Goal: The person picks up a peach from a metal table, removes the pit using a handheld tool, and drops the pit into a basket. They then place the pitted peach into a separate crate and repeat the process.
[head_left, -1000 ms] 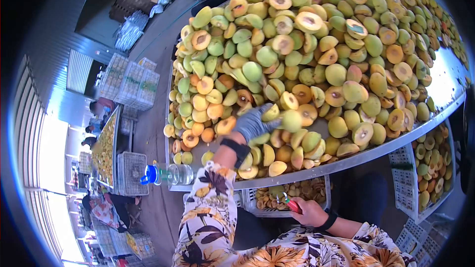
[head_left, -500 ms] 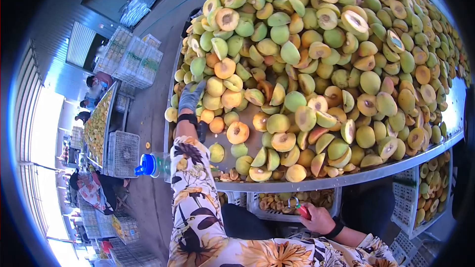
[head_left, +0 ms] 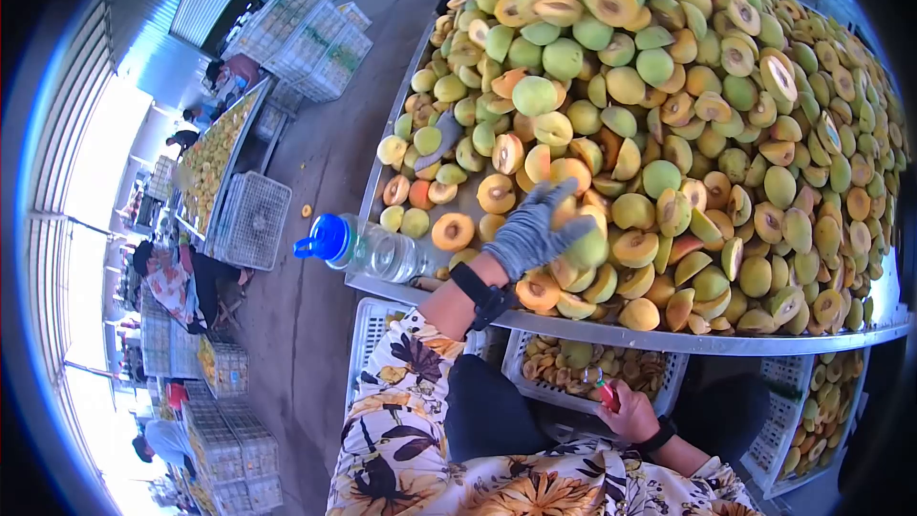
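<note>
My left hand (head_left: 541, 231), in a grey glove with a dark wristband, reaches over the near part of a large heap of halved yellow-green stone fruit (head_left: 659, 182). Its fingers are spread and touch a green-yellow fruit half (head_left: 588, 247); no firm grip shows. Bare and low at the table's front edge, my right hand (head_left: 632, 415) is closed around the red handle of a pitting tool (head_left: 607, 395) with a metal ring at its tip. Below the edge stands a white crate (head_left: 514, 363) of cut fruit pieces. A grey glove-like piece (head_left: 437, 140) lies among the fruit at the left.
The metal table's raised rim (head_left: 611, 335) runs along the front. A clear bottle with a blue cap (head_left: 330, 237) lies across the table's left corner. Another fruit crate (head_left: 778, 420) stands lower right. Seated people, stacked crates (head_left: 315, 43) and a second fruit table (head_left: 215, 158) are at left.
My left hand has moved right and nearer, from the heap's left edge to the fruit near the front. The view has shifted left. My right hand still holds the tool.
</note>
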